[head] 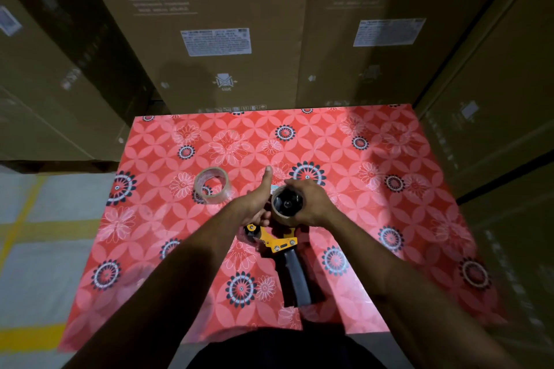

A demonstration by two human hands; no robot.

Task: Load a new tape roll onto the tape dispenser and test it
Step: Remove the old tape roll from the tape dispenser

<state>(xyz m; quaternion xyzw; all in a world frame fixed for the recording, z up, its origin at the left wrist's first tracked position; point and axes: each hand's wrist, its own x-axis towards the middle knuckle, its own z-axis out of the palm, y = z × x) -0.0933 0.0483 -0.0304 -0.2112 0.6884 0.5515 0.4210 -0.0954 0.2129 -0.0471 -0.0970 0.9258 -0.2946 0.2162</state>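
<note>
A yellow tape dispenser (280, 241) with a black handle lies on the red flowered table (374, 219), handle pointing toward me. A tape roll (286, 213) sits on its black hub. My right hand (308, 204) curls around that roll from the right. My left hand (259, 201) grips the dispenser's front end beside the roll, thumb stretched up and away. A second clear tape roll (212, 185) lies flat on the table to the left, apart from both hands.
Tall cardboard boxes marked "washing machine" (209, 24) stand against the table's far edge, and more boxes line the right side (494, 129). Grey floor with yellow lines (45, 228) lies to the left.
</note>
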